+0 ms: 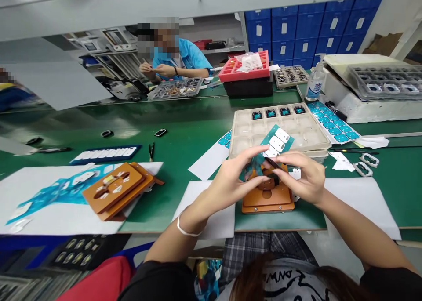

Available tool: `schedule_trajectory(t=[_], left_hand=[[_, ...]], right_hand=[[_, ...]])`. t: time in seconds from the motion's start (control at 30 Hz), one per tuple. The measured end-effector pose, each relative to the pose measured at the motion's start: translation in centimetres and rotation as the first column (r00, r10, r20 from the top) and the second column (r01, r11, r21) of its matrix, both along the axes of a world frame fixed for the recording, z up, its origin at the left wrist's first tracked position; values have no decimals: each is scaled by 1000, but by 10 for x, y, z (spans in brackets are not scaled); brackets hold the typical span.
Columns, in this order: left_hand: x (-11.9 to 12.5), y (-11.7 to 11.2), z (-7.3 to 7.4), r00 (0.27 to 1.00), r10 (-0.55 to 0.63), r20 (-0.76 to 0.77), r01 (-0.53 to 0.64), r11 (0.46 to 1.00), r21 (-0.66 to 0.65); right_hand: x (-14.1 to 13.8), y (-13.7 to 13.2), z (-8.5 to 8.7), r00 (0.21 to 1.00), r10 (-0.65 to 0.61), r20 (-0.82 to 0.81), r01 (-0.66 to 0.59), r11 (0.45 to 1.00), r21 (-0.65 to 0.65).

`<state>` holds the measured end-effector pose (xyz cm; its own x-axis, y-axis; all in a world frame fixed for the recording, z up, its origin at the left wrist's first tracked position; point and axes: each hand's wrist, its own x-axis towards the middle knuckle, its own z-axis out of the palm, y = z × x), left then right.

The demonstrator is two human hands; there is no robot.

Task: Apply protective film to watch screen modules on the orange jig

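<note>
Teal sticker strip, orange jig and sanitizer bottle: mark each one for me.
teal sticker strip (276, 143), head view, on its middle white label.
orange jig (267, 203), head view, on its bare front plate.
sanitizer bottle (314, 89), head view, on its label.

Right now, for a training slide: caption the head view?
Left hand and right hand hold a teal sticker strip over an orange jig on a green bench.
</note>
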<state>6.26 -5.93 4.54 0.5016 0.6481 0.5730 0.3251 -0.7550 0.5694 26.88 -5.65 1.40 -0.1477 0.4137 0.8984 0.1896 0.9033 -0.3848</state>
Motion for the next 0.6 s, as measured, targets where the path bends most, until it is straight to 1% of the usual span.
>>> schedule_trajectory(t=[0.1, 0.17, 0.23, 0.3, 0.33, 0.37, 0.43, 0.47, 0.5, 0.53, 0.6], left_hand=[[-4, 3, -3, 1000, -17, -5, 17, 1000, 2], [-5, 4, -5, 1000, -3, -23, 4, 999, 31], [-7, 4, -7, 999, 33, -40, -30, 998, 53], [-11, 6, -10, 996, 77, -53, -75, 996, 41], [-14, 9, -12, 994, 101, -47, -99, 995, 33], [-18, 13, -13, 991, 130, -24, -130, 991, 29], [-31, 24, -17, 971, 227, 80, -229, 973, 12], [-40, 31, -20, 942, 298, 152, -300, 954, -13], [-50, 38, -22, 898, 381, 220, -378, 924, -54], [-63, 46, -25, 842, 467, 269, -454, 884, -113], [-90, 60, -32, 734, 612, 294, -557, 791, -255]], right_hand=[[-2, 0, -5, 988, -12, -154, -11, 989, -150], [-4, 1, -8, 969, -13, -246, -55, 962, -268], [-5, 3, -8, 932, -10, -362, -133, 920, -368], [-4, 6, -6, 870, -6, -493, -250, 856, -452], [-2, 8, -4, 838, -5, -546, -314, 813, -490], [0, 9, -3, 815, -2, -579, -373, 762, -529], [6, 12, 0, 813, 19, -583, -453, 649, -611], [8, 14, 1, 828, 37, -559, -465, 602, -649], [10, 15, 2, 849, 59, -525, -462, 565, -684], [11, 16, 2, 871, 83, -484, -449, 537, -715], [13, 17, 2, 914, 137, -383, -397, 506, -766]])
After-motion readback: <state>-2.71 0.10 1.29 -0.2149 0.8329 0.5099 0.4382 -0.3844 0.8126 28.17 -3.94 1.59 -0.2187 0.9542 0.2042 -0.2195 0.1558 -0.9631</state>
